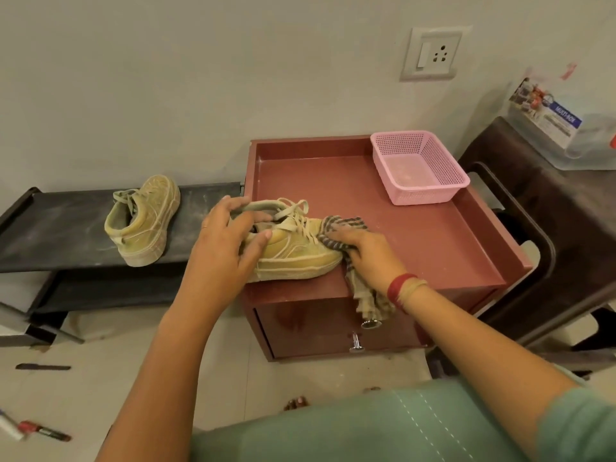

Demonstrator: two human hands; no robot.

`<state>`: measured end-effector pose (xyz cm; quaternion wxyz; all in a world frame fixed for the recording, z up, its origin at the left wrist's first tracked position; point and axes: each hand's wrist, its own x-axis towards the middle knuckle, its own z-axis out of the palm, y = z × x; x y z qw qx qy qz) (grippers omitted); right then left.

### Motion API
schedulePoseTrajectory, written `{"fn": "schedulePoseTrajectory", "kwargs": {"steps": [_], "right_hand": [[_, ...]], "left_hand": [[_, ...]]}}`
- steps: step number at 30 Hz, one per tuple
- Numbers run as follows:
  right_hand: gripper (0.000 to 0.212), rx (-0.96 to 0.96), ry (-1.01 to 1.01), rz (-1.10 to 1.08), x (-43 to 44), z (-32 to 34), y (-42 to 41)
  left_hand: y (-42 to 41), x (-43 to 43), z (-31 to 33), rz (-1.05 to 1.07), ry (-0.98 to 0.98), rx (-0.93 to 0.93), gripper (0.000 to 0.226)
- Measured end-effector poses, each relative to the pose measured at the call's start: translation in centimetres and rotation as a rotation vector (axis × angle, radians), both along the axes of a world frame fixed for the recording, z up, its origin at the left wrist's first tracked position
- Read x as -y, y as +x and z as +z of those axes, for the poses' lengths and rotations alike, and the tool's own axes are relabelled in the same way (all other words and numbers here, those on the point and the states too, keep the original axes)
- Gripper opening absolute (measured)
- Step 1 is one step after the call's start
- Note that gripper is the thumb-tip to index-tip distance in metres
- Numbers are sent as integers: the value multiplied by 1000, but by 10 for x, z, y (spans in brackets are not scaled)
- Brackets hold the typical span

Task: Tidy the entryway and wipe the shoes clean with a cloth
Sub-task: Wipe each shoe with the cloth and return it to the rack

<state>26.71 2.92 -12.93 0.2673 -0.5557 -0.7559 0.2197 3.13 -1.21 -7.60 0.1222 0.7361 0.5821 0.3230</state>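
The fingers (235,208) of our left hand (226,243) curl round the yellow shoe (296,253) at its collar, probably to steady it near the red cabinet (433,248) front edge. Our right hand (366,258) clutches the checked cloth (335,225) against the toe. We have bare top beyond, short of the pink basket (420,195); the other shoe (143,221) sits on the black rack (50,235).

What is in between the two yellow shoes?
In the head view, the left hand lies between them, gripping the heel end of the shoe on the red cabinet; the other shoe stands on the black rack.
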Motion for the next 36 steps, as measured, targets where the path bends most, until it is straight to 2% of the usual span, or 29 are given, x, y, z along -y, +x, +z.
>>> {"fn": "schedulePoseTrajectory", "kwargs": {"steps": [2, 6, 9, 10, 12, 14, 17, 19, 21, 22, 25, 26, 29, 31, 32, 34, 36], "right_hand": [[50, 32, 17, -51, 0, 0, 3], [51, 190, 70, 92, 7, 1, -1], [51, 346, 63, -63, -6, 6, 14], [48, 346, 47, -127, -12, 9, 19], [39, 195, 59, -232, -13, 15, 18], [33, 72, 93, -141, -3, 17, 8], [51, 210, 125, 115, 9, 9, 0], [53, 283, 144, 59, -4, 3, 11], [47, 218, 101, -78, -15, 0, 18], [45, 170, 92, -78, -15, 2, 15], [44, 100, 124, 145, -2, 1, -9], [45, 85, 139, 157, -3, -3, -11], [40, -2, 69, -86, -22, -1, -2], [34, -157, 41, -217, -25, 5, -2], [32, -225, 74, -200, -19, 11, -9], [36, -239, 141, -33, -1, 15, -26], [46, -91, 200, 115, 7, 7, -31]], "left_hand": [[0, 1, 0, -4, 12, 14, 26], [-1, 0, 0, -15, 27, 18, 24], [0, 0, 0, -20, 38, 25, 25], [0, 0, 1, -18, 40, 28, 25], [0, 1, -1, -23, 34, 25, 25], [0, 2, -3, -25, 29, 26, 24], [1, 0, -1, -18, 19, 33, 25], [2, 0, 0, -19, 18, 37, 26], [3, 0, 1, -16, 21, 39, 26], [3, 0, 1, -13, 20, 37, 26], [3, 1, 1, -11, 20, 39, 25], [4, 1, 1, -15, 28, 44, 24], [6, 2, 4, -21, 40, 69, 25], [8, 4, 4, -22, 53, 76, 27], [8, 4, 4, -24, 62, 73, 29], [7, 4, 3, -30, 75, 71, 33], [8, 4, 5, -44, 89, 77, 36]]}}
